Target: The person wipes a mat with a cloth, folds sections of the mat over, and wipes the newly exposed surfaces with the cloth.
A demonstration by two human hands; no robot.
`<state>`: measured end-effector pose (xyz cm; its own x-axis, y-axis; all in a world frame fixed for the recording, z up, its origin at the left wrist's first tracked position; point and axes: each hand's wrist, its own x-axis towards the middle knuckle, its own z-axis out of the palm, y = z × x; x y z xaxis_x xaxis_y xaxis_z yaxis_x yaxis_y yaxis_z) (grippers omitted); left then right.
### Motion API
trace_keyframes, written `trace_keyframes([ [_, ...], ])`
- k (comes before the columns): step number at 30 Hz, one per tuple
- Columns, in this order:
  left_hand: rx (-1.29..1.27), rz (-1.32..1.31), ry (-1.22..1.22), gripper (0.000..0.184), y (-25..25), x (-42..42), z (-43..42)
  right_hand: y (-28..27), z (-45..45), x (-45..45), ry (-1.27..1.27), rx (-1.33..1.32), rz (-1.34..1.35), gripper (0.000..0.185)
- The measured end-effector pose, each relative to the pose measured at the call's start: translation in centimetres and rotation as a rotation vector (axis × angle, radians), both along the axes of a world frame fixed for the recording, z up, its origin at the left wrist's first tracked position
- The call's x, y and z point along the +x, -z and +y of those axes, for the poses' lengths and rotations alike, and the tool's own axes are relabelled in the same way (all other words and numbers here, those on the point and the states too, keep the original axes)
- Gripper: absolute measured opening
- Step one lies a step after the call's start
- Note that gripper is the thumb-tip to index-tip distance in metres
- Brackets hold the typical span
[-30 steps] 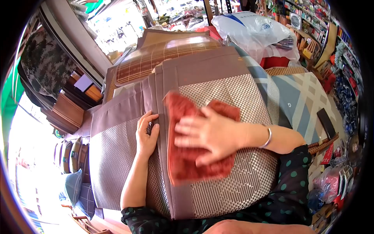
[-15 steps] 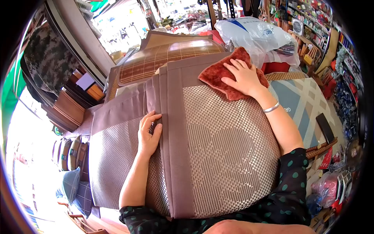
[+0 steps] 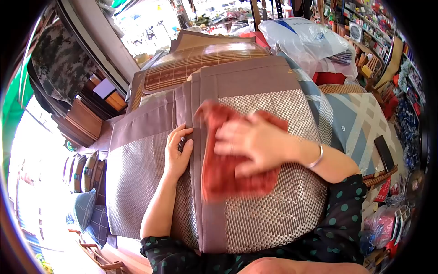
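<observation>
Right hand (image 3: 259, 142): flat on cloth (image 3: 242, 186), thumb apart | left hand (image 3: 177, 155): curled, thumb apart | risk: cloth friction may wrinkle mat (image 3: 273, 214)

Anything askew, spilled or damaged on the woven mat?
Nothing visibly spilled or damaged on the woven mat. The one thing askew is the red cloth under the right hand: it lies bunched and crooked, its left side overlapping the brown border. Blur hides its finer detail.
</observation>
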<state>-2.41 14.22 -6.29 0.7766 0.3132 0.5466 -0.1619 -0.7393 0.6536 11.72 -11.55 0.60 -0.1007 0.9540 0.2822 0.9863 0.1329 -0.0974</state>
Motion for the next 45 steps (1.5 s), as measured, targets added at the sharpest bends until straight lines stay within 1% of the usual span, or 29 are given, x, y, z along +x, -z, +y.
trace_keyframes([
  [1, 0.017, 0.012, 0.0, 0.032, -0.3, 0.0, -0.1, 0.4, 0.2, 2.4, 0.131, 0.021, -0.028, 0.068],
  [3, 0.021, 0.014, -0.006, 0.032, -0.4, 0.0, -0.2, 0.4, -0.4, 7.3, 0.506, -0.032, -0.02, 0.068],
  [4, 0.021, 0.02, -0.01, 0.032, -0.4, 0.0, -0.2, 0.4, -1.0, 9.5, 0.649, -0.024, -0.014, 0.068],
  [5, 0.019, 0.023, -0.012, 0.032, -0.4, 0.0, -0.2, 1.0, -1.8, 11.5, 0.779, 0.02, -0.071, 0.069],
  [6, 0.019, 0.017, -0.012, 0.032, -0.5, 0.0, -0.2, 1.6, -2.5, 13.1, 0.873, 0.056, -0.074, 0.069],
  [8, 0.029, 0.025, -0.011, 0.032, -0.5, 0.0, -0.2, 2.1, -3.5, 13.9, 0.948, 0.1, -0.061, 0.07],
  [10, 0.03, 0.02, -0.008, 0.032, -0.4, -0.1, -0.1, 2.1, -3.1, 12.6, 0.922, 0.082, -0.153, 0.07],
  [12, 0.034, 0.019, -0.004, 0.032, -0.4, 0.0, -0.1, 1.8, -2.5, 10.1, 0.785, 0.058, -0.188, 0.068],
  [13, 0.03, 0.02, -0.008, 0.032, -0.5, -0.1, -0.2, 1.1, -2.1, 7.9, 0.674, 0.018, -0.141, 0.067],
  [15, 0.025, 0.023, -0.012, 0.032, -0.4, 0.0, -0.1, 0.8, -1.4, 3.7, 0.366, 0.025, -0.089, 0.07],
  [16, 0.023, 0.018, -0.007, 0.032, -0.4, 0.0, -0.1, 0.5, -1.2, 1.4, 0.195, 0.01, -0.11, 0.071],
  [18, 0.021, 0.022, -0.002, 0.032, -0.2, -0.1, -0.1, 0.2, -1.2, -2.5, -0.054, -0.015, -0.095, 0.071],
  [20, -0.016, 0.009, -0.02, 0.032, 0.0, 0.0, 0.0, -0.3, -1.3, -3.8, -0.246, -0.048, -0.003, 0.07],
  [22, -0.01, 0.001, -0.012, 0.032, 0.2, 0.1, 0.2, -0.1, -0.9, -2.5, -0.206, -0.045, 0.061, 0.069],
  [24, -0.003, -0.009, -0.005, 0.032, 0.1, 0.0, 0.1, -0.2, -0.4, 0.5, -0.014, -0.037, 0.047, 0.068],
  [25, 0.01, 0.001, -0.001, 0.032, -0.2, 0.0, 0.0, 0.5, -0.2, 2.6, 0.122, 0.006, 0.012, 0.067],
  [27, 0.025, 0.009, 0.004, 0.032, -0.4, 0.0, 0.0, 0.5, -0.6, 7.3, 0.47, -0.033, -0.035, 0.067],
  [30, 0.036, 0.017, -0.002, 0.032, -0.4, 0.0, 0.0, 1.7, -2.6, 13.2, 0.844, 0.041, -0.061, 0.07],
  [32, 0.04, 0.024, -0.007, 0.033, -0.5, -0.1, -0.2, 1.8, -3.7, 13.8, 0.966, 0.058, -0.009, 0.072],
  [34, 0.033, 0.024, -0.01, 0.033, -0.4, 0.0, -0.1, 1.7, -3.6, 12.7, 0.96, 0.068, -0.054, 0.071],
  [36, 0.035, 0.022, -0.013, 0.033, -0.4, 0.0, -0.1, 1.6, -3.0, 10.7, 0.872, 0.024, -0.175, 0.069],
  [37, 0.033, 0.021, -0.012, 0.032, -0.3, 0.0, -0.1, 1.4, -2.8, 8.8, 0.747, 0.033, -0.185, 0.066],
  [38, 0.03, 0.021, -0.012, 0.032, -0.3, 0.0, -0.1, 0.9, -2.4, 6.7, 0.584, 0.012, -0.123, 0.066],
  [41, 0.036, 0.014, -0.011, 0.032, -0.3, -0.1, 0.0, 0.3, -1.6, 0.1, 0.091, -0.001, -0.106, 0.071],
  [43, 0.035, 0.013, -0.011, 0.032, -0.1, -0.1, 0.1, -0.3, -1.6, -3.0, -0.162, -0.047, -0.024, 0.068],
  [44, 0.034, 0.004, -0.01, 0.032, 0.0, 0.0, 0.1, -0.2, -1.6, -3.5, -0.248, -0.039, 0.035, 0.068],
  [45, 0.036, 0.005, -0.008, 0.032, 0.0, 0.0, 0.2, -0.2, -1.5, -3.2, -0.233, -0.039, 0.043, 0.068],
])
